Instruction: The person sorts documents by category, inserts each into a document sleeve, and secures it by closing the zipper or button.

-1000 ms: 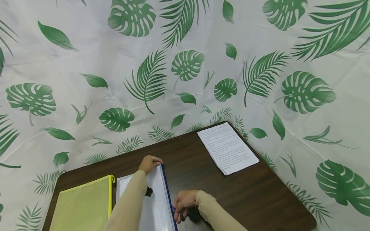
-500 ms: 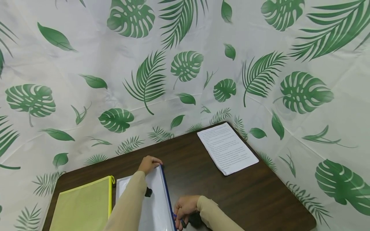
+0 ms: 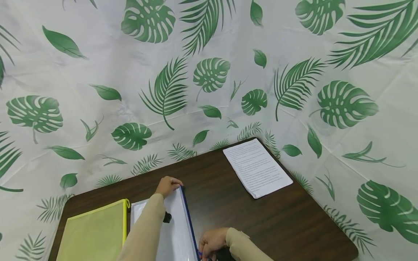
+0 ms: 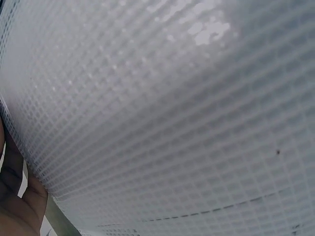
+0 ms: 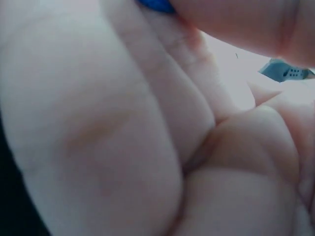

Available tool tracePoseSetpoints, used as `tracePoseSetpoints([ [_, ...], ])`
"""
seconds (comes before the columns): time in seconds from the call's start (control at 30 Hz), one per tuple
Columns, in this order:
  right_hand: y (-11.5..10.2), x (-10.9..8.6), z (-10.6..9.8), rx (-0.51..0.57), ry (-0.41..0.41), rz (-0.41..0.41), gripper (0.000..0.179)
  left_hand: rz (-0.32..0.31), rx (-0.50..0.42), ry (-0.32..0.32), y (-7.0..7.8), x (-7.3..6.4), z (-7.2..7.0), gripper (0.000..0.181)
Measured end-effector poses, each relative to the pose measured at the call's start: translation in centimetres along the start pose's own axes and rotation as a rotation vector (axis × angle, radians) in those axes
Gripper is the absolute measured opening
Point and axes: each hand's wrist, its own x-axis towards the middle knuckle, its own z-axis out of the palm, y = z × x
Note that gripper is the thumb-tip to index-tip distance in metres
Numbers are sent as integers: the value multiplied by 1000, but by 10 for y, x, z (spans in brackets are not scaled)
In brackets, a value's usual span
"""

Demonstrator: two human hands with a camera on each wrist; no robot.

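Observation:
A clear mesh zip pouch point(image 3: 177, 235) with a blue zip edge point(image 3: 188, 214) lies on the table, something white showing through it. My left hand point(image 3: 167, 186) grips its far corner at the top of the zip. Dense mesh point(image 4: 157, 113) fills most of the left wrist view, with the fingers point(image 4: 34, 201) against its edge at lower left. Lower along the zip, my right hand point(image 3: 213, 242) pinches the blue zip pull point(image 3: 200, 255). In the right wrist view only a bit of the blue pull point(image 5: 157, 4) shows between curled fingers.
A yellow zip pouch point(image 3: 94, 232) lies flat left of the mesh pouch. Printed sheets point(image 3: 258, 168) are stacked at the table's far right corner. The dark wooden table point(image 3: 228, 203) meets a leaf-patterned curtain point(image 3: 209, 94) behind and to the right.
My right hand has slid down along the blue zip toward me with the pull. The left hand has stayed at the far corner.

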Motion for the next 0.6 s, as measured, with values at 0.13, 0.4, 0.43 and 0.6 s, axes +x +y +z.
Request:
tracePoseSetpoints([
  [0.13,-1,-4,2,-81,-6,-26,6,-16,-5,-2,-1,0,2,15],
  [0.4,-5,-13,10,-322,5,-87,9,-15,-12,-6,1,-2,0,14],
  [0.43,-5,-14,11,-370,11,-104,11,-14,-15,-4,1,-2,-1,14],
  [0.6,-5,-20,17,-477,24,-127,16,-15,-6,17,2,-2,-2,14],
])
